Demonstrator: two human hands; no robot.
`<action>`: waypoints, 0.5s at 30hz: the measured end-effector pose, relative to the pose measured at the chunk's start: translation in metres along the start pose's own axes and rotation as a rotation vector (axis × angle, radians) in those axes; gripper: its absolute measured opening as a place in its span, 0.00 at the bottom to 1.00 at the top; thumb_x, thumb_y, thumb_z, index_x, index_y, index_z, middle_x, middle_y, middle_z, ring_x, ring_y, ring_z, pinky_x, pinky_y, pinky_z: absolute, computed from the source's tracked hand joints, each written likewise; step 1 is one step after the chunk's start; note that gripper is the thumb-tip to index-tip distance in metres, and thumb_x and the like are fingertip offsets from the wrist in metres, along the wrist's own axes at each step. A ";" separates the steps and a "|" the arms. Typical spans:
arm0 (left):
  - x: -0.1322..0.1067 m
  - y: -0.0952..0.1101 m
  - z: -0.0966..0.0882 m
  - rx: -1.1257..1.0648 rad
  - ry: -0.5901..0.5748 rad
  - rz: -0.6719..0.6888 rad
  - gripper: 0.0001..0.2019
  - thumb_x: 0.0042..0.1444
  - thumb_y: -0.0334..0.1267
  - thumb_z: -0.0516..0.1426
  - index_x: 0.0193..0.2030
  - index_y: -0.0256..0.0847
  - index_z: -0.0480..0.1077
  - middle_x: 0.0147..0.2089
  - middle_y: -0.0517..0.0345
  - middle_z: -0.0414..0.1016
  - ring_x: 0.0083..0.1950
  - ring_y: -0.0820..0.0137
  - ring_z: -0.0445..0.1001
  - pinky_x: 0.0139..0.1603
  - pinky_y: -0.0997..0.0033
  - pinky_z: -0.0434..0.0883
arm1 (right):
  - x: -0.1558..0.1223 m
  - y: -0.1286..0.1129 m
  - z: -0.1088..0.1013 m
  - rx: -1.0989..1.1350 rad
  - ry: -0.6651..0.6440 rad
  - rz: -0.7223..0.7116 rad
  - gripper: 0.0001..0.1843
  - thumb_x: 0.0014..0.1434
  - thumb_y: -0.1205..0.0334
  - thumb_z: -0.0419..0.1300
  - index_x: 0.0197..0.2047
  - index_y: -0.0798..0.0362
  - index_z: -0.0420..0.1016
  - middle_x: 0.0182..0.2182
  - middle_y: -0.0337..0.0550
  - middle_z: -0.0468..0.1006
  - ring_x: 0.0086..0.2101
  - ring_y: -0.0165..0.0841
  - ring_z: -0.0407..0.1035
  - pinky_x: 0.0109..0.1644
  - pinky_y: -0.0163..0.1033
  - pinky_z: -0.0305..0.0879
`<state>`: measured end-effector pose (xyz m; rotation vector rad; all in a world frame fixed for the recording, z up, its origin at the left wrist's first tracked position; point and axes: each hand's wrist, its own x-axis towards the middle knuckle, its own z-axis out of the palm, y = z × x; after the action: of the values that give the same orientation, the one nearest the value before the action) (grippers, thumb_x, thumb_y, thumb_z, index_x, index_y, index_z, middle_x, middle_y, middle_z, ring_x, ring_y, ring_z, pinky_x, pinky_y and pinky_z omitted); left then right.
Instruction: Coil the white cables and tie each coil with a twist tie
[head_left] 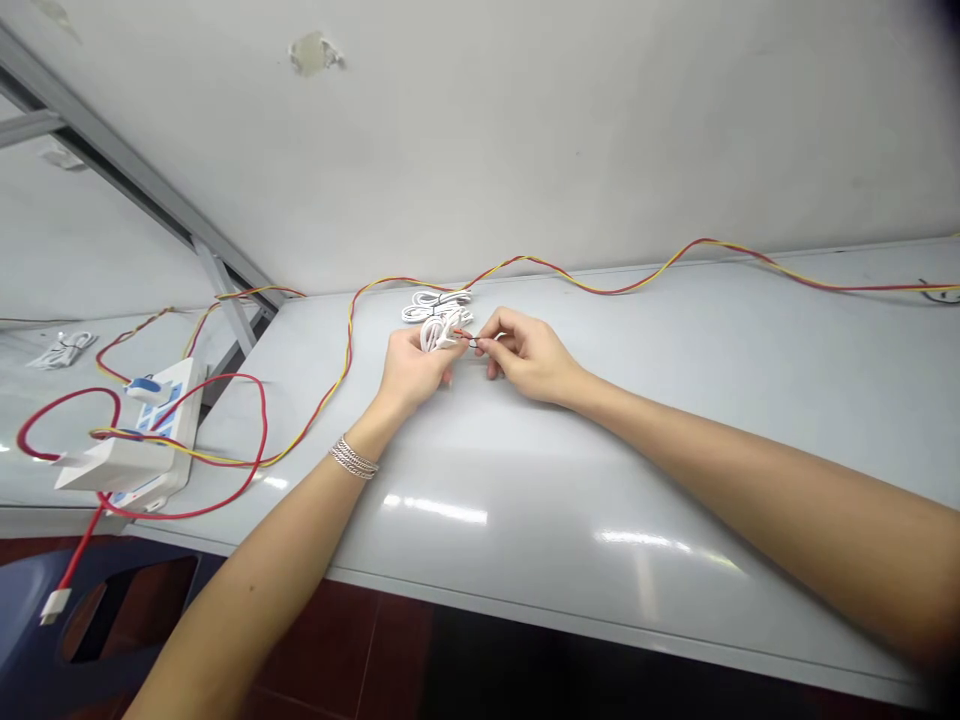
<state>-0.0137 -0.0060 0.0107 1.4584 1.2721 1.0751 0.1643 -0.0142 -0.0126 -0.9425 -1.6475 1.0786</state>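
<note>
A bundle of coiled white cable (437, 333) is held by my left hand (414, 370), its thumb pressed along the near side. Facing it, my right hand (531, 356) pinches a thin black tie (474, 343) at the bundle's right side, with thumb and forefinger together. A small orange-red bit shows by the left fingertips, too small to name. Just behind the hands, a second coiled white cable (424, 306) lies on the grey table (675, 480), bound with a dark tie.
Along the wall runs a twisted red and yellow wire (350, 335). At left stand a white power strip (187, 380), a white charger (112, 465) and a looped red cable (262, 420). Beyond the metal frame (225, 290) lies another white coil (66, 348). A blue chair (37, 620) is below.
</note>
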 end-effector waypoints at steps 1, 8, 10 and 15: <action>0.001 -0.001 0.000 -0.010 0.000 -0.007 0.08 0.48 0.39 0.67 0.30 0.36 0.76 0.15 0.65 0.65 0.16 0.77 0.61 0.20 0.74 0.60 | 0.000 0.000 0.000 -0.010 0.007 -0.008 0.05 0.62 0.62 0.59 0.36 0.51 0.67 0.25 0.37 0.73 0.25 0.31 0.72 0.31 0.37 0.67; 0.004 -0.002 -0.001 -0.132 -0.003 -0.081 0.09 0.41 0.36 0.69 0.26 0.37 0.74 0.17 0.64 0.69 0.15 0.76 0.63 0.18 0.72 0.60 | 0.000 -0.001 -0.001 -0.035 0.021 0.001 0.04 0.62 0.62 0.59 0.36 0.51 0.67 0.26 0.36 0.73 0.25 0.31 0.71 0.31 0.38 0.67; 0.004 -0.002 -0.001 -0.124 -0.026 -0.087 0.10 0.43 0.38 0.69 0.26 0.36 0.74 0.17 0.63 0.69 0.15 0.76 0.63 0.18 0.72 0.60 | 0.000 -0.001 0.000 -0.026 0.025 0.019 0.04 0.62 0.63 0.59 0.36 0.51 0.67 0.26 0.37 0.73 0.25 0.31 0.71 0.31 0.38 0.67; 0.005 -0.004 -0.004 -0.140 -0.061 -0.059 0.13 0.47 0.44 0.69 0.26 0.36 0.75 0.18 0.61 0.71 0.15 0.76 0.64 0.19 0.71 0.62 | 0.003 0.001 0.000 0.050 0.044 0.083 0.05 0.62 0.65 0.60 0.35 0.52 0.67 0.27 0.37 0.73 0.24 0.29 0.71 0.30 0.37 0.69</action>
<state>-0.0177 -0.0008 0.0081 1.3311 1.1665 1.0513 0.1634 -0.0114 -0.0123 -1.0029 -1.5505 1.1416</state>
